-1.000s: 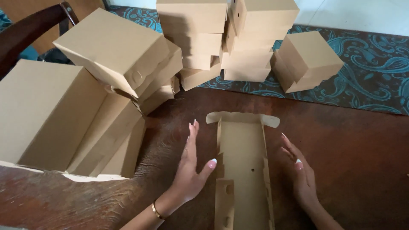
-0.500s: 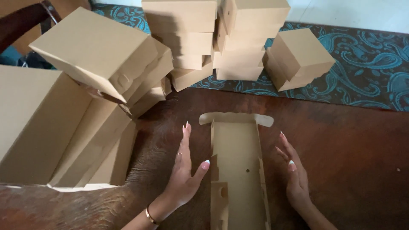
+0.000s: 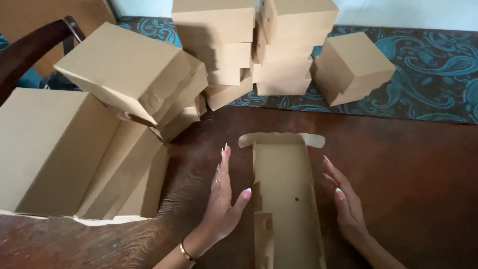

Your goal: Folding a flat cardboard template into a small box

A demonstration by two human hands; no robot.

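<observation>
Half-folded cardboard box (image 3: 284, 199) lies flat on the dark wooden desk (image 3: 413, 174), directly in front of you, long axis running away from you, both side walls partly raised, rounded end flaps (image 3: 281, 140) splayed out at the far end. Your left hand (image 3: 221, 199) stands edge-on just beside the left wall, fingers (image 3: 225, 164) straight and together, thumb angled toward the cardboard; it grips nothing, and whether the thumb tip touches the wall is hard to tell. Your right hand (image 3: 348, 204) mirrors it beside the right wall, palm inward, fingers extended, open, holding nothing, a small gap showing between it and the box. Step in hand, as it reads: bracketing the side walls before pressing them upright. The next move likely calls for even inward pressure from both palms so the walls rise square, then the far flaps tucked in. To your left sits a pile of large finished boxes (image 3: 74, 149), some leaning; at the desk's far edge, stacks of smaller closed boxes (image 3: 249, 45) stand on a blue patterned cloth (image 3: 428, 65).
</observation>
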